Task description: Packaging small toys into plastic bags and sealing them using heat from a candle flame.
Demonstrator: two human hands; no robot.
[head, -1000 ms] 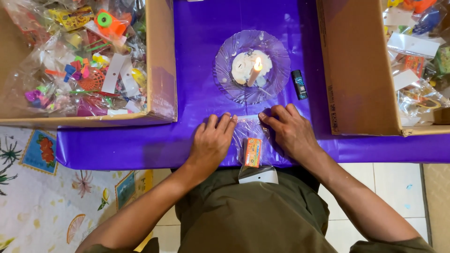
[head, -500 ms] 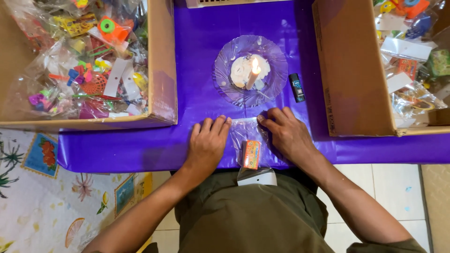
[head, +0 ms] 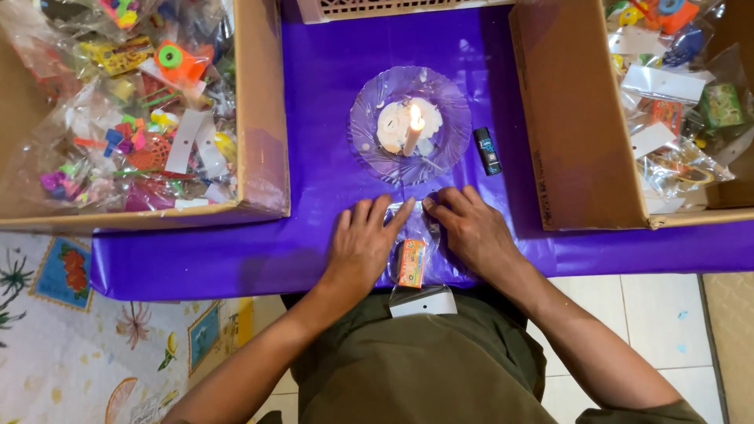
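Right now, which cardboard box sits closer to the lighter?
The right-hand cardboard box: the black lighter lies just beside its inner wall. The left-hand cardboard box is across the glass plate with the candle.

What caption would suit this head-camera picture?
Left hand and right hand press a clear packet flat on purple table cover below a lit candle.

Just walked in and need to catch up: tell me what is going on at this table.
A person sits at a purple-covered table, both hands flat on a small clear plastic bag holding an orange toy. The left hand and right hand press its top edge, just below a glass plate with a lit candle. A lighter lies beside the plate. Cardboard boxes of bagged toys stand on either side.
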